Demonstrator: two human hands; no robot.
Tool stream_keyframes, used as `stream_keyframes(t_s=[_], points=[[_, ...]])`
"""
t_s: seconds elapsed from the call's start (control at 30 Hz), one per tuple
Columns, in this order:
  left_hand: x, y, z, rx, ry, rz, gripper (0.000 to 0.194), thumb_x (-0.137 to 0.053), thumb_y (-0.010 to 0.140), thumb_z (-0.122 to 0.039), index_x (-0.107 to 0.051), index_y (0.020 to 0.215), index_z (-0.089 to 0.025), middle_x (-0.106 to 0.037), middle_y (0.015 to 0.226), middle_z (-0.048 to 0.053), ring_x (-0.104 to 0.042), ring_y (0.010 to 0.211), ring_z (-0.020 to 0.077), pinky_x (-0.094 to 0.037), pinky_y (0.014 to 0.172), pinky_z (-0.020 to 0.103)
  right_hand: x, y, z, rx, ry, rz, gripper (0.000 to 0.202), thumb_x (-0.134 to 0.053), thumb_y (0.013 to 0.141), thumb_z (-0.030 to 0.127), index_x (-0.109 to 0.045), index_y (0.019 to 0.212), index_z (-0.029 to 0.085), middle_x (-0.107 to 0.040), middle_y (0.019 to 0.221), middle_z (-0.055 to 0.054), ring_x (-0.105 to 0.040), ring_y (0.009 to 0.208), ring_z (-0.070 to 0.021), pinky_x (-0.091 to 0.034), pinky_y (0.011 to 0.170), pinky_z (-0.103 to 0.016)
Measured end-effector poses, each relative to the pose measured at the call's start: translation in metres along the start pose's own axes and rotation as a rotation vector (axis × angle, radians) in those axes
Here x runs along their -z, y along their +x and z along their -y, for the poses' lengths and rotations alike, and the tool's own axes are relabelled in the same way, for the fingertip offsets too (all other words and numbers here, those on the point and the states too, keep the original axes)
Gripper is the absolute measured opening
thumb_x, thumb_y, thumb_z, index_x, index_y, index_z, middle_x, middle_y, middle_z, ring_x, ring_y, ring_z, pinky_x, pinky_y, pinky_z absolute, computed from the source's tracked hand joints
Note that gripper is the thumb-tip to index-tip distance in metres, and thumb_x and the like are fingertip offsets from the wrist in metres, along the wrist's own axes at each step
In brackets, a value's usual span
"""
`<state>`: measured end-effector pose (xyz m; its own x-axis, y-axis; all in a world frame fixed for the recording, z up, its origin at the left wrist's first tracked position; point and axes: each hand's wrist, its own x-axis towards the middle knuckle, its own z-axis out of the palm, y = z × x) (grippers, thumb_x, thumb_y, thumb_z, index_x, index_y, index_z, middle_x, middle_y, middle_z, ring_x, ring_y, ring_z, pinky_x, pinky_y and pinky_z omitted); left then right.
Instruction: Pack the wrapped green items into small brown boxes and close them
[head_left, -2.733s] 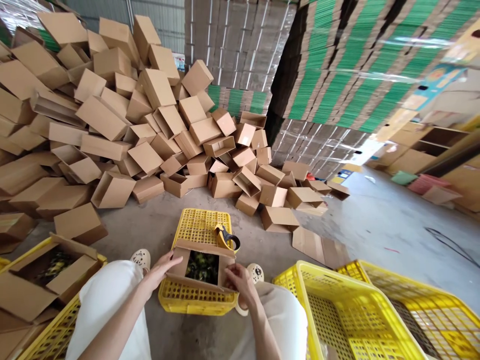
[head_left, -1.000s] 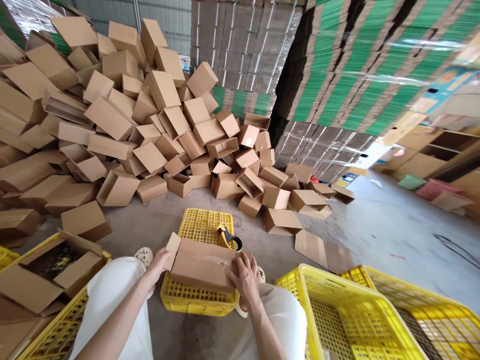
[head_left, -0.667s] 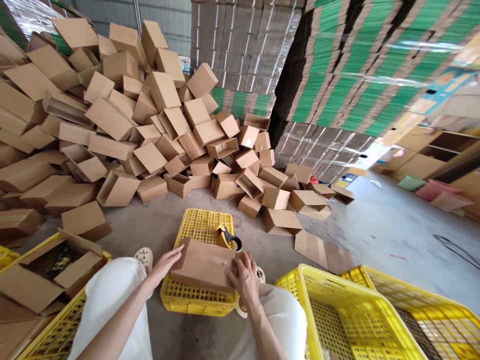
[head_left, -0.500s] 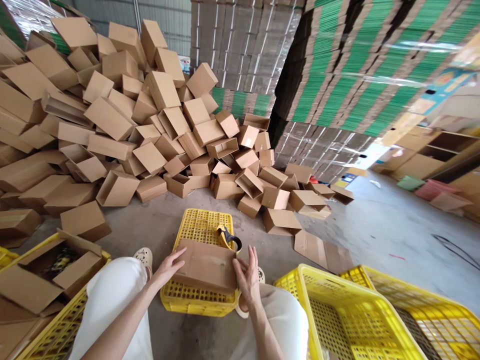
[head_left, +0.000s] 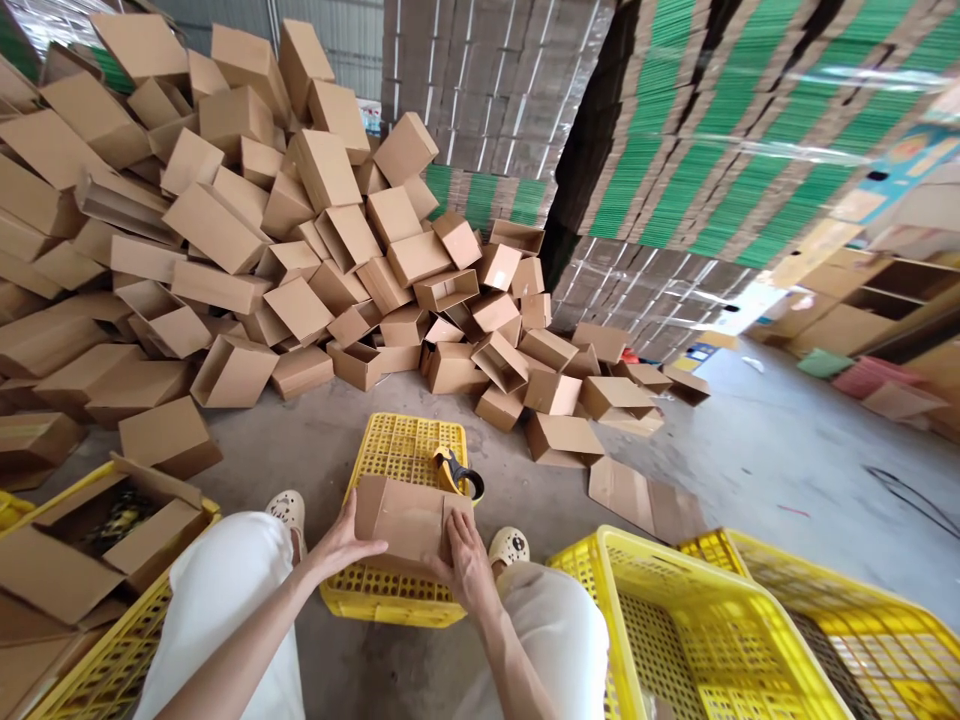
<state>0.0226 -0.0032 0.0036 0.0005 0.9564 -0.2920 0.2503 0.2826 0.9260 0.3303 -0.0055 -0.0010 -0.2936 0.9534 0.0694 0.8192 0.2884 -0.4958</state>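
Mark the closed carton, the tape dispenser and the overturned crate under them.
closed carton [head_left: 409,520], head view, middle of its top face.
tape dispenser [head_left: 459,475], head view, black handle beside the yellow roll.
overturned crate [head_left: 405,450], head view, bare grid beyond the carton.

A small brown cardboard box [head_left: 406,520] is seen with its flaps folded shut, plain and unprinted, not visibly taped. It is set on the near half of an upturned yellow slotted crate [head_left: 405,470], tilted up toward the viewer, its near edge covered at both corners by fingers.
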Motion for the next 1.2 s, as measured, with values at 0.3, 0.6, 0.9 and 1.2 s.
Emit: stream_keyframes(t_s=[0.3,0.6,0.9,1.2], points=[[0.013,-0.013,-0.015,-0.021,-0.127,-0.031,0.080,-0.081,0.074,-0.035,-0.062,0.150,-0.022,-0.060,0.159,0.014,-0.032,0.163,0.0379,-0.024,0.134,0.048,0.012,0.000,-0.010,-0.067,0.217,-0.255,0.059,-0.046,0.105,0.037,-0.051,0.160,0.019,-0.065,0.153,-0.016,-0.061,0.144,-0.0298,-0.050,0.122,-0.049],[0.018,0.003,-0.004,-0.151,-0.148,-0.336,0.077,-0.070,0.077,-0.015,-0.059,0.152,-0.025,-0.060,0.160,0.009,-0.052,0.151,0.0302,-0.038,0.127,0.037,0.022,-0.012,-0.033,-0.245,-0.137,-0.407,0.061,-0.036,0.101,0.020,-0.049,0.161,0.021,-0.045,0.171,-0.015,-0.022,0.166,-0.0371,-0.028,0.126,-0.072],[0.020,0.007,-0.006,0.151,0.035,-0.431,0.083,-0.074,0.089,-0.056,-0.047,0.159,-0.022,-0.074,0.135,0.020,-0.077,0.112,0.0370,-0.061,0.091,0.041,0.046,-0.011,-0.028,-0.239,-0.163,-0.061,0.023,-0.062,0.086,0.021,-0.077,0.103,0.022,-0.078,0.118,-0.014,-0.066,0.129,-0.0359,-0.049,0.111,-0.047],[0.005,-0.003,-0.012,0.348,-0.332,-0.247,0.106,-0.073,0.085,-0.070,-0.021,0.171,-0.035,-0.057,0.154,0.017,-0.075,0.100,0.0256,-0.064,0.073,0.033,0.056,-0.020,0.001,0.022,-0.093,0.079,0.036,-0.071,0.093,0.036,-0.077,0.128,0.028,-0.073,0.128,-0.011,-0.063,0.119,-0.0349,-0.049,0.110,-0.048]])
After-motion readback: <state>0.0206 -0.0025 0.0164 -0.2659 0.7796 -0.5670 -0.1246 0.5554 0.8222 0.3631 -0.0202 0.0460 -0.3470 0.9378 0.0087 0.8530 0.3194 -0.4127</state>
